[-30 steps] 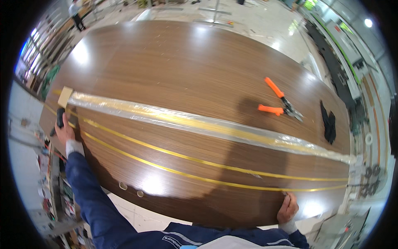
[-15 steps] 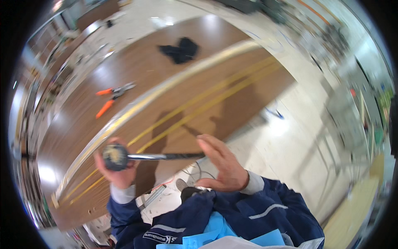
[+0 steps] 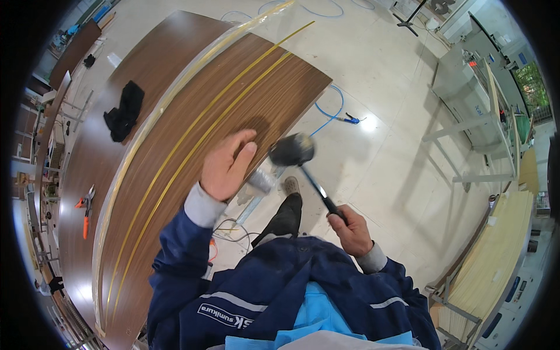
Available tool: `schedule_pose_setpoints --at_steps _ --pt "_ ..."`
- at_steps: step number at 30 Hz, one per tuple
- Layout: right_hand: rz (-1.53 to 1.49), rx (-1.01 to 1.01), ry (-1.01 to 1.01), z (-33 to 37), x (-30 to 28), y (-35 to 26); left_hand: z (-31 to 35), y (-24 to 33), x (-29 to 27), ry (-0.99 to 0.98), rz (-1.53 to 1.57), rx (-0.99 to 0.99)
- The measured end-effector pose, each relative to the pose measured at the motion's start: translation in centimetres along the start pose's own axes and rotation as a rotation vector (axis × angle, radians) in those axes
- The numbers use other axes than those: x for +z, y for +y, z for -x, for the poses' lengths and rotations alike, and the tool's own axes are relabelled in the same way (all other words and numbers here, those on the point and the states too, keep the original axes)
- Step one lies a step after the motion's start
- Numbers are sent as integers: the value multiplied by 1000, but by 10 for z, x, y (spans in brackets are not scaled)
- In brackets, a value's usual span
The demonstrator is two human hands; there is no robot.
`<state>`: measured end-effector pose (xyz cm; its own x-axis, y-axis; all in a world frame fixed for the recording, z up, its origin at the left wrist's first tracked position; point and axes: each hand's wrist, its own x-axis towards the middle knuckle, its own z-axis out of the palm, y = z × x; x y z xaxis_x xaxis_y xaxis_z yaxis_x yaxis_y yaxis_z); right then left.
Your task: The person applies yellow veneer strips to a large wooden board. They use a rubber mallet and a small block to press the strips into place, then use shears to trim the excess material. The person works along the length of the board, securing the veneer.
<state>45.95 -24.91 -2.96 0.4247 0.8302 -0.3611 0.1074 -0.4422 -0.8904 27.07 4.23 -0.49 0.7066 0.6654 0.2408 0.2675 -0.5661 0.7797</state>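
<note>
The right hand (image 3: 352,231) is wrapped around the handle of a black mallet (image 3: 293,150), its head above the floor (image 3: 391,181). The left hand (image 3: 224,169), empty with thumb apart, hovers by the brown surface (image 3: 291,81) near two yellow strips (image 3: 204,137).

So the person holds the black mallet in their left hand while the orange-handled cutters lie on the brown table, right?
Not quite: the head view shows the black mallet in the right hand. The orange-handled cutters do lie on the brown table.
</note>
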Motion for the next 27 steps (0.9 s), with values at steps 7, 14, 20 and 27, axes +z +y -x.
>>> schedule_pose_setpoints --at_steps 7,14,20,27 --pt "-55 -215 228 -115 -76 -36 -160 -50 61 198 -610 12" --pt "0 -167 76 -263 -127 -84 -242 -82 74 367 -761 -275" --pt "41 -351 -187 -362 -138 -93 -248 -78 93 278 -827 -532" --pt "254 -642 -430 -438 -148 -96 -221 -56 99 363 -854 -775"
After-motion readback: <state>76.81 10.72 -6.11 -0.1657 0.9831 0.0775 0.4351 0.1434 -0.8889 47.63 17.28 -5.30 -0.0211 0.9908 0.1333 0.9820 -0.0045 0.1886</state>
